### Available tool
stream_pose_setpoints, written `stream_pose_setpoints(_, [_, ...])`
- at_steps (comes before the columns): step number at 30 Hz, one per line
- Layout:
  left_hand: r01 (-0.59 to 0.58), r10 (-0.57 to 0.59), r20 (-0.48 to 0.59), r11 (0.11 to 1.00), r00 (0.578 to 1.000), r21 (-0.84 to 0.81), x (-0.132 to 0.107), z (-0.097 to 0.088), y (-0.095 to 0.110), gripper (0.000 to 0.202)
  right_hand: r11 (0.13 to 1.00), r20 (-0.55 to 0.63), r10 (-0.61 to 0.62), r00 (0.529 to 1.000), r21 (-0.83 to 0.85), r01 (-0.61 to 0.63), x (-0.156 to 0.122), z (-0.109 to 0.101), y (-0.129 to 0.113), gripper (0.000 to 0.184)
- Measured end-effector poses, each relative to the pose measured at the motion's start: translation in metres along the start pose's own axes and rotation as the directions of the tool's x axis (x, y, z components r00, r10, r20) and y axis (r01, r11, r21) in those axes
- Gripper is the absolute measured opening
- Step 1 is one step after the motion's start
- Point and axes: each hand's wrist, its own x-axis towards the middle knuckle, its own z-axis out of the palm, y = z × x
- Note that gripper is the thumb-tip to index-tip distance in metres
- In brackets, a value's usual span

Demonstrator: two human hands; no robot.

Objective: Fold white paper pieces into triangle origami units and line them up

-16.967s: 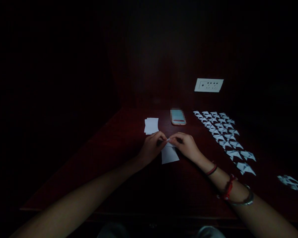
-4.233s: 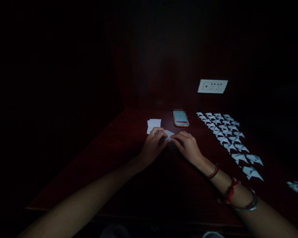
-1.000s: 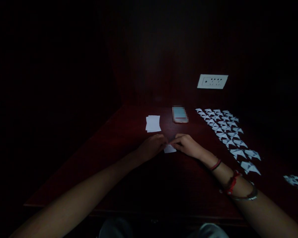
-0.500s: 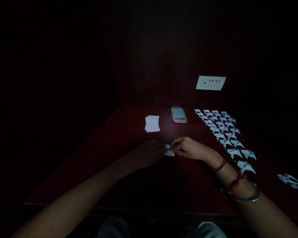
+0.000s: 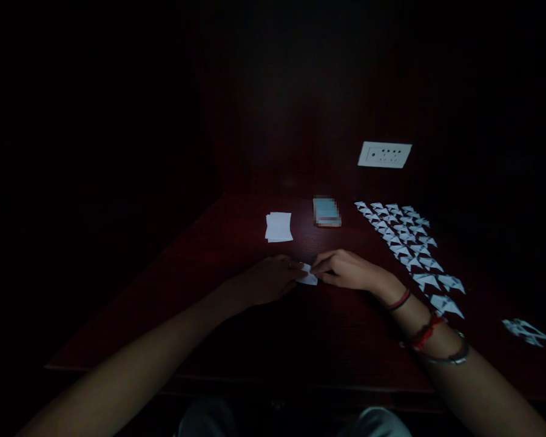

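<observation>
A small piece of white paper [image 5: 308,278] lies on the dark red table between my hands. My left hand [image 5: 275,279] has its fingers closed on the paper's left side. The fingers of my right hand [image 5: 341,269] are pinched together at its upper right. Fingers cover parts of the paper, and the dim light hides its exact folds. Behind my hands lies a small stack of white paper sheets [image 5: 279,227].
Rows of folded white paper figures [image 5: 409,243] stand at the right. Another paper bundle [image 5: 526,332] lies nearer the right edge. A blurred bluish block [image 5: 326,212] rests at the back of the table [image 5: 186,255]. On the wall is a socket plate [image 5: 384,155].
Both hands stay on the paper, which looks slightly turned. My right hand has shifted a little to the left. The whole view has moved slightly.
</observation>
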Motion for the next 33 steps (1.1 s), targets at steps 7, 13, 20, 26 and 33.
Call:
stream_pose_setpoints(7, [-0.031,0.031,-0.012,0.999,0.999,0.012,0.003,0.002,-0.004,0.037,0.998,0.02,-0.02,1.0,-0.059,0.021,0.0,-0.002,-0.002,0.024])
stream_pose_setpoints(13, [-0.057,0.058,0.03,0.998,0.998,-0.016,0.002,-0.011,-0.007,0.046,0.998,0.032,-0.005,0.999,-0.066,0.007,0.0,-0.005,-0.003,0.023])
stream_pose_setpoints(20, [-0.152,0.152,-0.008,0.985,0.988,-0.084,0.005,-0.013,-0.017,0.047,0.999,0.02,0.029,0.999,-0.019,-0.029,0.0,-0.006,-0.003,0.023])
stream_pose_setpoints(26, [-0.189,0.188,-0.057,0.982,0.981,-0.005,0.006,-0.01,-0.02,0.043,0.996,-0.019,0.085,0.996,-0.027,-0.086,-0.003,-0.005,0.002,0.021])
stream_pose_setpoints(33, [-0.078,0.081,-0.011,0.981,0.997,0.178,0.006,-0.011,-0.004,0.03,0.982,-0.195,0.161,0.967,0.132,-0.137,0.007,0.01,0.014,0.023])
